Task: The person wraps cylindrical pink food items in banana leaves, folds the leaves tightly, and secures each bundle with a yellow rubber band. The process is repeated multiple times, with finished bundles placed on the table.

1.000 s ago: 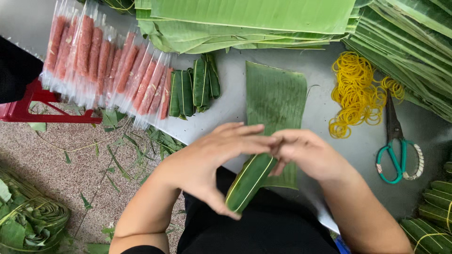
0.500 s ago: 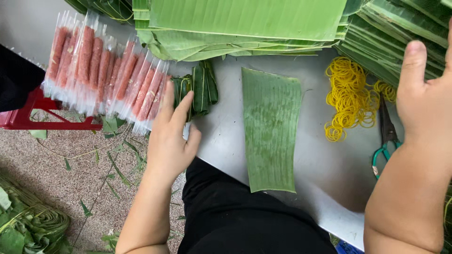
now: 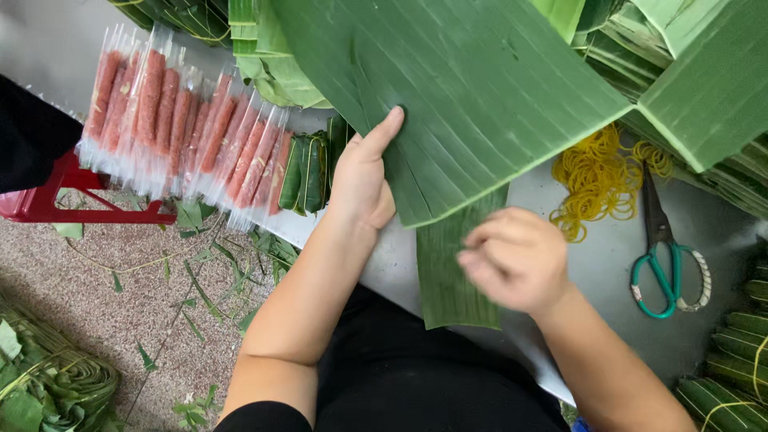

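Leaf placement underway, seemingly: left hand clamped on edge of wide banana leaf, held above narrow leaf strip on tabletop. Right hand curled, blurred; grasp impossible to tell. Gentle handling needed along leaf ribs. Clear sleeves of pink sausage sticks fanned at far left.

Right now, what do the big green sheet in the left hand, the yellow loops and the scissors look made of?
The sheet held by the left hand looks like a fresh leaf, probably banana: matte green with fine parallel veins. The yellow loops look like rubber bands: thin, limp, tangled rings. The scissors seem to have dark metal blades and teal handles, likely plastic; one handle is wrapped in something pale.
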